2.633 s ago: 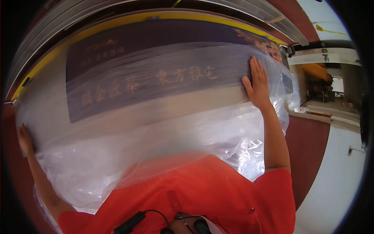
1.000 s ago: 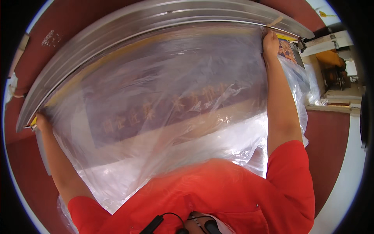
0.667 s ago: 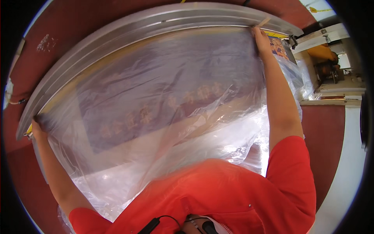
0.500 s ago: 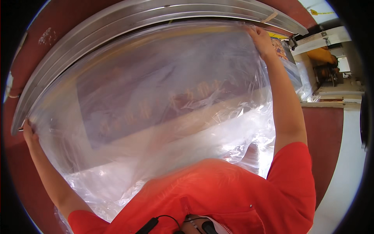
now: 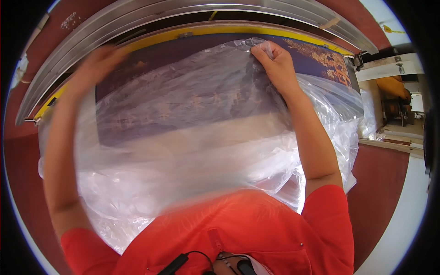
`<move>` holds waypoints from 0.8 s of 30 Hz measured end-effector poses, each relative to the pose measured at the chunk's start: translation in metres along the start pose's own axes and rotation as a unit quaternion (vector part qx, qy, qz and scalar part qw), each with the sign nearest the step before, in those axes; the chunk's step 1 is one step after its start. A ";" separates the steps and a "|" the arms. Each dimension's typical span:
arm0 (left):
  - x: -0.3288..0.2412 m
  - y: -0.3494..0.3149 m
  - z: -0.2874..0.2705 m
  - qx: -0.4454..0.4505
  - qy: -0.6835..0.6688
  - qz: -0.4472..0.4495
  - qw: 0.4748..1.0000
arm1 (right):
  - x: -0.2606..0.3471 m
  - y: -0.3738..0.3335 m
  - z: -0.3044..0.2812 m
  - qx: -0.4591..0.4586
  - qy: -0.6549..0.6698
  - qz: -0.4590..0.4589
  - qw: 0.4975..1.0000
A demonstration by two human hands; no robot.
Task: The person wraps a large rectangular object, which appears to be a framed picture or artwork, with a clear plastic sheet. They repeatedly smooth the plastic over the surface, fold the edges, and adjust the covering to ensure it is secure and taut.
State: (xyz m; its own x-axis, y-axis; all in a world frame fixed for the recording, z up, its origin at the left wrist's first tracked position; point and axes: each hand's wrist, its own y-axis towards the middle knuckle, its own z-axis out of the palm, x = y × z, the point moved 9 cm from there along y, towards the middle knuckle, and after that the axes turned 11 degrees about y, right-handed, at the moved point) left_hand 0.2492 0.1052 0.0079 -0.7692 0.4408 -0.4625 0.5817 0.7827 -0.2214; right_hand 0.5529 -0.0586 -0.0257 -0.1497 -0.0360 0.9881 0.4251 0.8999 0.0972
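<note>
My right hand [image 5: 277, 64] is closed on the gathered far edge of a clear plastic film [image 5: 197, 68], fingertips pinching it. My left hand [image 5: 98, 66] is raised over the far left side, close to the yellow strip; its fingers are smeared by motion. Beneath the film lies a dark blue printed sheet [image 5: 316, 57] with gold patterns and a beige band. The film covers most of it and bunches in shiny folds toward my body. At the far right and along the far edge the sheet shows bare.
A long silver metal rail [image 5: 201, 10] curves across the far side. Along the sheet's far edge runs a yellow strip [image 5: 229, 30]. Dark red surfaces [image 5: 376, 178] flank the work at both sides. Machinery [image 5: 398, 107] stands at the right, beyond a pale frame.
My left hand has left the film's left corner and swung up and right. My right hand has moved left with the film edge, uncovering the sheet's far right and the yellow strip.
</note>
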 end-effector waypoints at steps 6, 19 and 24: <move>-0.173 0.046 0.118 -0.036 -0.348 0.141 0.926 | 0.023 0.002 0.013 0.016 -0.034 -0.096 0.995; 0.394 -0.358 -0.072 -0.087 0.055 -0.354 0.930 | 0.097 -0.204 0.078 0.454 -0.267 -0.054 0.848; 0.449 -0.477 -0.125 -0.061 0.294 -0.580 0.757 | 0.039 -0.186 -0.077 0.334 -0.250 0.042 0.908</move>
State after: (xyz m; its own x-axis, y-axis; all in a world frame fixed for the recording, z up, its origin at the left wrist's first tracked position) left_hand -0.4065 -0.0156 0.0132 -0.7497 -0.4826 0.4528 -0.5764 0.8123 -0.0887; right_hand 0.5362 -0.2610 0.0044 -0.5994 0.0968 0.7946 -0.1580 0.9588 -0.2359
